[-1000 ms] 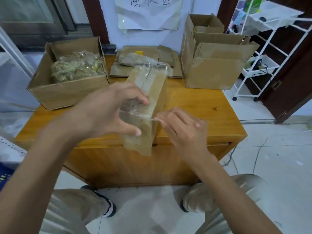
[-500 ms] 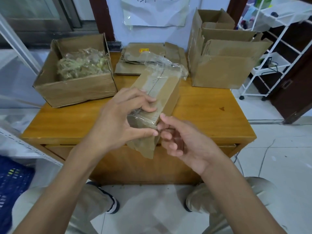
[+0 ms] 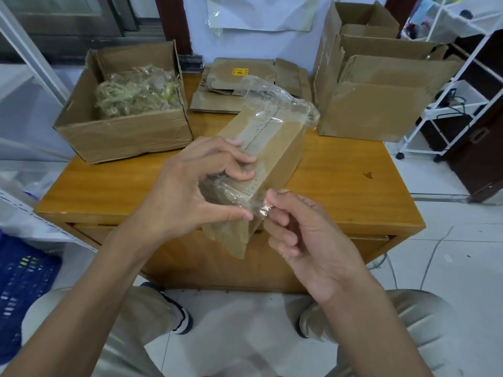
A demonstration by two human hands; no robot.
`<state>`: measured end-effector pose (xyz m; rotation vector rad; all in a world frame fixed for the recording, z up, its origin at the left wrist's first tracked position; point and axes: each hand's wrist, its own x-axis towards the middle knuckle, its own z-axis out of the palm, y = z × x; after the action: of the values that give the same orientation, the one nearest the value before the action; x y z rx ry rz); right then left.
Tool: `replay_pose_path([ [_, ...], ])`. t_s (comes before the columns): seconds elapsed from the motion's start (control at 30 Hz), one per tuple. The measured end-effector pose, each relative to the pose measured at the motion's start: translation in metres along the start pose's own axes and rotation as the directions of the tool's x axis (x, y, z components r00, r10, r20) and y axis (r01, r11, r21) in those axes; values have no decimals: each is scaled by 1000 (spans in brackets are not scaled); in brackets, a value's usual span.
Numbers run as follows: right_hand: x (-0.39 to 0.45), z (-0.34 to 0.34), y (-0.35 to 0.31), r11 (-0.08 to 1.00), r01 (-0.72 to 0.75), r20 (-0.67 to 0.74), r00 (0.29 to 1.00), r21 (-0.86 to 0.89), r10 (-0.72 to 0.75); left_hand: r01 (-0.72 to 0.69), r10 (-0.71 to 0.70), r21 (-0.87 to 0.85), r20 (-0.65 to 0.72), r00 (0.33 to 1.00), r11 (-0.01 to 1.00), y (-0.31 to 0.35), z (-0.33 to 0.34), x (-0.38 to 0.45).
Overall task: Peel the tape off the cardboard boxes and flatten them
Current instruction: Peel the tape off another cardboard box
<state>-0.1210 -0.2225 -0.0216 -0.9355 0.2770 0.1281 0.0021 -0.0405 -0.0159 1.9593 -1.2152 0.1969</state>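
Observation:
A small brown cardboard box (image 3: 277, 156) is held in the air above the near edge of the wooden table (image 3: 340, 186). Clear tape (image 3: 261, 126) runs along its top face and hangs loose and crumpled at the far end. My left hand (image 3: 190, 191) grips the box's near end, thumb below and fingers curled over the top. My right hand (image 3: 302, 235) pinches a loose end of clear tape (image 3: 262, 210) at the box's near lower corner, between thumb and forefinger.
An open box (image 3: 122, 131) full of crumpled used tape stands at the table's back left. Flattened cardboard (image 3: 245, 88) lies at the back middle. Several open boxes (image 3: 373, 104) stand at the back right, beside a white wire rack (image 3: 457, 85). A blue crate (image 3: 21, 281) sits at the left.
My right hand has turned and now pinches the tape end at the box's near corner. My left hand keeps its hold on the box, which sits a little higher in view.

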Motion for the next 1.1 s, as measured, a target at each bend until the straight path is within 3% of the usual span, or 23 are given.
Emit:
replay_pose_path([
  [0.17, -10, 1, -3, 959, 132, -58, 987, -250, -151, -11, 11, 10, 1, 1000, 1000, -2, 0, 0],
  [0.3, -10, 1, 0, 931, 34, -88, 994, -364, -70, -31, 31, 16, 1, 1000, 999, -2, 0, -1],
  [0.43, -8, 2, -6, 944, 45, -36, 998, -326, -60, -33, 33, 26, -4, 999, 999, -3, 0, 1],
  [0.7, -11, 16, -25, 805, 304, -5, 935, -509, -355, -46, 47, 41, -19, 999, 998, -2, 5, 1],
  [0.83, -8, 25, -30, 844, 262, -40, 948, -468, -316, -30, 32, 51, -35, 999, 998, 1, 8, 3],
  [0.97, -12, 16, -31, 848, 237, -46, 955, -475, -293, 58, -58, -64, 6, 998, 996, 5, 2, 2],
  [1.1, -21, 8, -30, 790, 285, 56, 951, -543, -305, -17, 16, -22, -29, 999, 1000, 4, 3, 1],
])
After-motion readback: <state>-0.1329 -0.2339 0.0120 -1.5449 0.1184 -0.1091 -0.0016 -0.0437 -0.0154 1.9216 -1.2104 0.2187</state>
